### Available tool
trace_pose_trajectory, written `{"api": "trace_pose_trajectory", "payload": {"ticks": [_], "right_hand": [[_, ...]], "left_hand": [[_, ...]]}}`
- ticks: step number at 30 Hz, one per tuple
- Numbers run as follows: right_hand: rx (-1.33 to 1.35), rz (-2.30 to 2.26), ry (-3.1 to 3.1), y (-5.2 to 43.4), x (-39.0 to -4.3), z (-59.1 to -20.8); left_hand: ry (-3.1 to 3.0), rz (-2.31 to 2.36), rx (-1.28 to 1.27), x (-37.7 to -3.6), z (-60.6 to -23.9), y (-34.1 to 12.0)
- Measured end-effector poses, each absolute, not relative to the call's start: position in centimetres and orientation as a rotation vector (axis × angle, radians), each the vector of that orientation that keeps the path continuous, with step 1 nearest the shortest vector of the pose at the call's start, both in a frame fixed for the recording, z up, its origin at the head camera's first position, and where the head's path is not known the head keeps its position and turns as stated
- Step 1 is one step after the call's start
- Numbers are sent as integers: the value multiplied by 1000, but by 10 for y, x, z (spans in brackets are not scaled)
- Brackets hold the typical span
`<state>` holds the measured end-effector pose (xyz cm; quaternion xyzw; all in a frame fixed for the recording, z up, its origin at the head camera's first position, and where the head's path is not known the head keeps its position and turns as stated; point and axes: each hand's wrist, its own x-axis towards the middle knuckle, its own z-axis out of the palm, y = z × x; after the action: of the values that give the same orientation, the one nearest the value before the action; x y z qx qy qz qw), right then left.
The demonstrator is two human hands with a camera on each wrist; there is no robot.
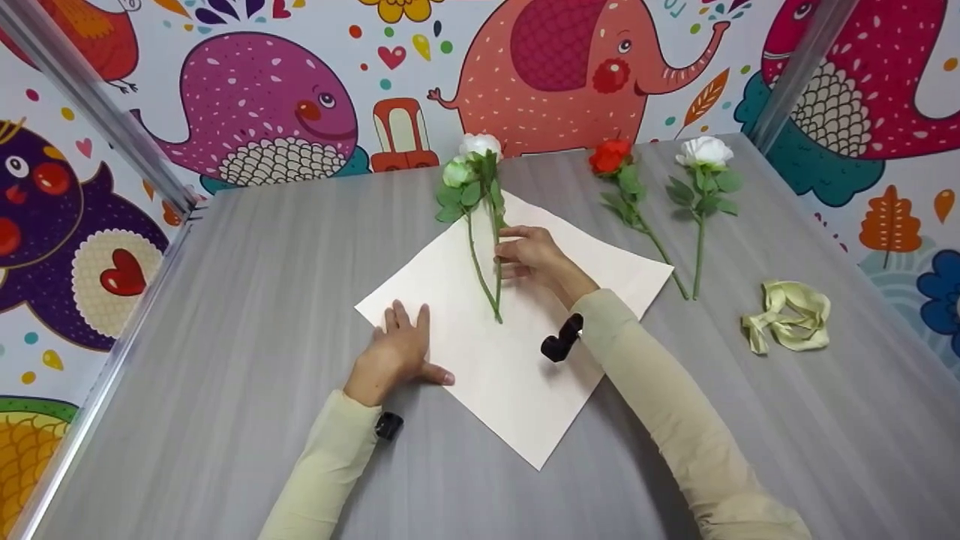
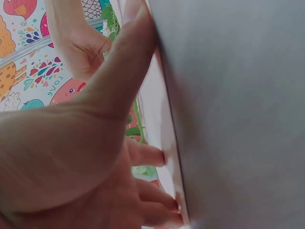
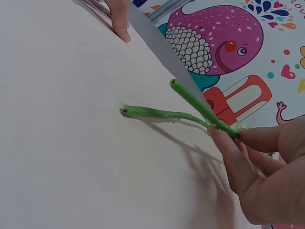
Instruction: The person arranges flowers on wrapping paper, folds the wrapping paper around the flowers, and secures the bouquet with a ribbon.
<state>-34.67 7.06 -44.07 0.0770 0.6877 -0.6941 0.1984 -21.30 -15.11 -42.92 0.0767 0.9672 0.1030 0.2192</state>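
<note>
Cream-white square sheet of paper on a grey wood-grain table

OK so, head view first: the sheet is turned like a diamond, one corner toward the person. Over it lie a full-petalled white flower and a round pale green flower, long stems on the paper and meeting low down, heads past its far corner. The right hand has its fingers pinched at the right-hand stem. The left hand rests fingers apart on the sheet's left corner. Off to the right: a long-stemmed red flower, a second white flower and a loose pale-green satin ribbon.

Left wrist view: thumb and fingertips spread along the paper's edge, pretty blurry tbh.

Right wrist view: thumb and fingertips clamp one green stem, cut end sticking out. The other stem sits lower, over the paper; can't tell if it's gripped too. Cartoon-print wall behind.
</note>
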Motion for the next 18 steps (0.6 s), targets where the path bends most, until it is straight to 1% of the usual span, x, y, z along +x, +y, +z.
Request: {"api": "trace_pose_trajectory", "payload": {"ticks": [9,18], "right_hand": [[270,-1914,1988,62,-349,-442],[215,-1723,2246,55,-350,-444]], "left_hand": [[2672,260,215,-213,-428,-151],[2669,271,212,-212,-427,-151]]}}
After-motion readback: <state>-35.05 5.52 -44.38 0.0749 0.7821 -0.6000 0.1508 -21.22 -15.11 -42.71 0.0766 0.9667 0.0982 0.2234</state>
